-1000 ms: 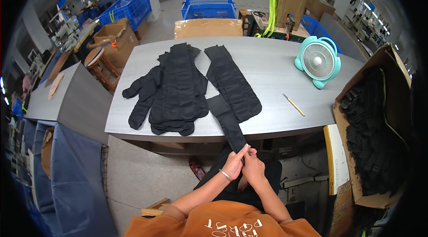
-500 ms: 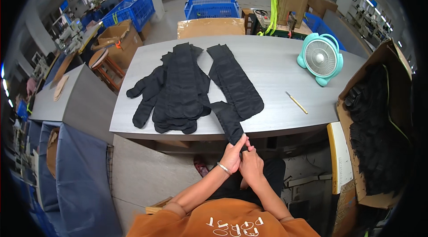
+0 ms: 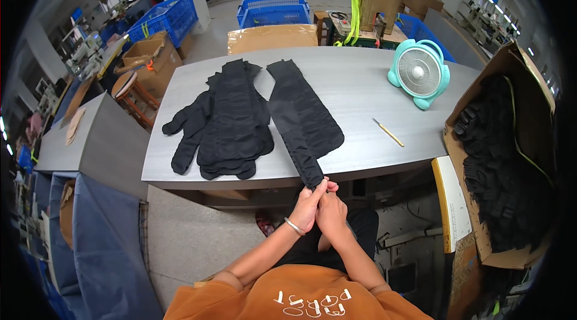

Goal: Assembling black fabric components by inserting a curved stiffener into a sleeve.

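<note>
Black padded fabric strip (image 3: 299, 121), long and narrow with a quilted look, lies on the grey desk (image 3: 360, 88) in the middle of the frame, and its near end hangs just over the front edge, into both hands. Its long axis runs from the upper centre of the frame down and slightly right toward the person, so the strip points almost straight at the hands, and the far end sits well up the desk. The left hand (image 3: 308, 206), with a thin silver bangle at the wrist, pinches the tip of the strip from the left. The right hand (image 3: 330, 209) is pressed against it from the right, fingers closed on the same end. Both hands meet just below the desk edge, touching each other, neither clearly nearer to the strip than the other.

Left of the strip, and touching it along part of its length, lies a stack of black fabric pieces (image 3: 225, 121) with rounded lobes and finger-like ends, soft and matt. Right of the strip, apart from it, a thin pale-yellow stick-like tool (image 3: 387, 132) lies on the bare desk, and beyond that a small teal desk fan (image 3: 419, 74) stands upright. At the right of the frame an open brown cardboard box (image 3: 529, 79) holds many more black fabric pieces. Blue plastic crates (image 3: 273, 12) stand on the floor at the top of the frame.
</note>
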Available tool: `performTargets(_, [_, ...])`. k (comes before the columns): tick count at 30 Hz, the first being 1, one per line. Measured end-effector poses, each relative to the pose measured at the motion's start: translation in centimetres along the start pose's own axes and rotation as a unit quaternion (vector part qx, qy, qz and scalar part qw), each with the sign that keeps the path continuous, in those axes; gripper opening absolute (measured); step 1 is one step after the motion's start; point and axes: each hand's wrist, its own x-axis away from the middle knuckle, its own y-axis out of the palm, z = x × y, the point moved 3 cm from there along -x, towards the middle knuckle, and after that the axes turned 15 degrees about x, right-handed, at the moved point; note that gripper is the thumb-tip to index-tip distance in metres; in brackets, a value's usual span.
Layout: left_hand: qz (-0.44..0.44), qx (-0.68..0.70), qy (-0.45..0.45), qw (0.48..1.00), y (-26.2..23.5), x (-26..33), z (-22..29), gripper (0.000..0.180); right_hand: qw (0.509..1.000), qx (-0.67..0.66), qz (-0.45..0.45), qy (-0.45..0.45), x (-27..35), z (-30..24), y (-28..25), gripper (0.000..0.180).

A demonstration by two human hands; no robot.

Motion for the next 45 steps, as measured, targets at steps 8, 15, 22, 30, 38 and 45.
performTargets(8, [-0.027, 0.092, 0.011, 0.995, 1.6, -0.6, 4.6, 0.061, 0.992, -0.1, -0.06, -0.041, 1.7, -0.8, -4.7, 0.051])
performTargets(15, [-0.066, 0.122, -0.035, 0.99, 0.6, 0.0, 2.2, 0.052, 0.934, -0.321, -0.156, -0.015, 3.1, 0.9, -5.2, 0.05])
performTargets(22, [-0.1, 0.162, -0.045, 0.981, 0.7, -0.3, 2.5, 0.056, 0.963, -0.246, -0.111, -0.023, 3.2, 0.1, -5.7, 0.051])
performTargets(30, [-0.088, 0.116, -0.046, 0.988, -1.0, 0.3, 2.7, 0.057, 0.977, -0.168, -0.123, -0.053, 3.1, -0.7, -4.6, 0.052])
performTargets(38, [-0.029, 0.126, -0.022, 0.991, -1.6, 0.6, 3.8, 0.032, 0.985, 0.149, -0.027, -0.084, 2.3, -3.9, -4.4, 0.05])
performTargets(45, [-0.052, 0.134, -0.034, 0.989, -2.4, 0.7, 2.7, 0.033, 0.976, 0.207, -0.002, -0.06, 0.1, -4.3, -1.8, 0.028])
